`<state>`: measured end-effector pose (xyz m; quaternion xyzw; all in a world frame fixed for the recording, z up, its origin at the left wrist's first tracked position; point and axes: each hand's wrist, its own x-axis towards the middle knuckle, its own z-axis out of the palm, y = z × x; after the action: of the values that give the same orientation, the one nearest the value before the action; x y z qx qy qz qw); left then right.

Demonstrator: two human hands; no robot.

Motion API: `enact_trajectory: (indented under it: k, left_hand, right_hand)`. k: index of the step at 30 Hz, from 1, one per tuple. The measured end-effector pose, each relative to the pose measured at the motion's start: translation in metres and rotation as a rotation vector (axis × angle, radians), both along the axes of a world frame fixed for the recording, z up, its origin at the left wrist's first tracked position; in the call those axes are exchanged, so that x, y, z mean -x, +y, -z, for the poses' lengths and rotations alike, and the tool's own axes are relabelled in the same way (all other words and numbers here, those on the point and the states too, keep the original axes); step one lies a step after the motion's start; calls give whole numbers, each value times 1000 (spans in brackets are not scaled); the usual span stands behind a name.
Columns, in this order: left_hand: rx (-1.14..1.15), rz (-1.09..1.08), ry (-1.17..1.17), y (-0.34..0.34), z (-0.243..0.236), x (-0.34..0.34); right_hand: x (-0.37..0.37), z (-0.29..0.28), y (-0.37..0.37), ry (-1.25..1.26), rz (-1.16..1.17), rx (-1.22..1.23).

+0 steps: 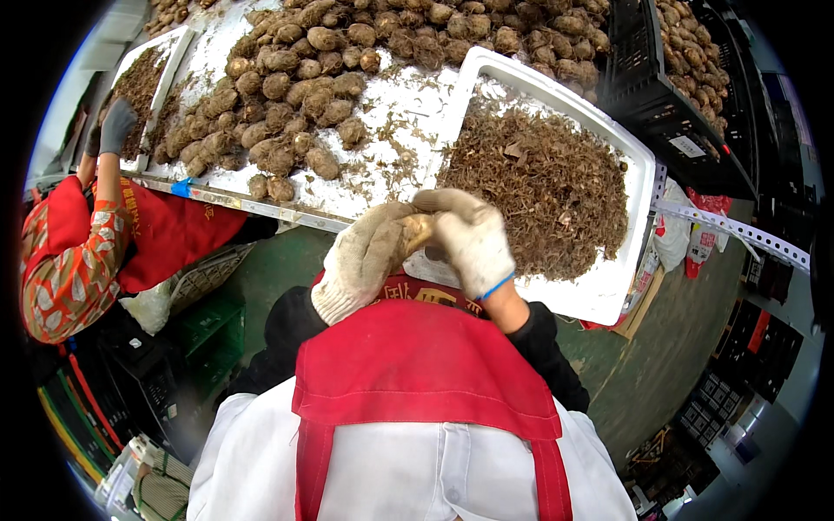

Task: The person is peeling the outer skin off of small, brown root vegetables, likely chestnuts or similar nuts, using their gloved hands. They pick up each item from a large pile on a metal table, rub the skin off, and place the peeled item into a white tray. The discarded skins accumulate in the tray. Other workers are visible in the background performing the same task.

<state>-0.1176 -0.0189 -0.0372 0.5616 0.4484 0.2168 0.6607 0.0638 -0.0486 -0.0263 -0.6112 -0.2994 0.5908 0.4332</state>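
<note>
Both my hands wear dirty off-white knit gloves and meet at the table's near edge. My left hand (360, 258) is wrapped round a yellowish-brown taro tuber (416, 231), partly hidden by the glove. My right hand (476, 245), with a blue band at its wrist, has its fingers curled over the tuber's other side. Whether a tool is in the right fingers, I cannot make out. Just right of my hands lies a white plastic tray (641, 161) filled with brown fibrous peelings (543, 182). Ahead and left, hairy brown taro tubers (278, 95) are heaped on the white table (391, 130).
On the left, a co-worker's grey-gloved hand (117, 126) is over another white tray (174, 52) of peelings. A black crate (686, 130) of tubers stands at the back right. A perforated metal bar (738, 227) juts out on the right. Green crates (208, 334) stand below left.
</note>
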Motion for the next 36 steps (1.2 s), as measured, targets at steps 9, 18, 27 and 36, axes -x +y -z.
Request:
enact_trajectory:
  k: [9, 18, 27, 36]
  left_hand:
    - [564, -55, -206, 13, -5, -1]
    - [149, -66, -26, 4, 6, 0]
    - [371, -109, -172, 16, -19, 6]
    - [421, -112, -293, 20, -7, 9]
  right_hand:
    - [-25, -4, -6, -247, 10, -112]
    - [1, -18, -1, -512, -234, -261]
    - [-39, 11, -11, -382, -25, 145]
    - [-24, -13, 2, -586, -101, -274]
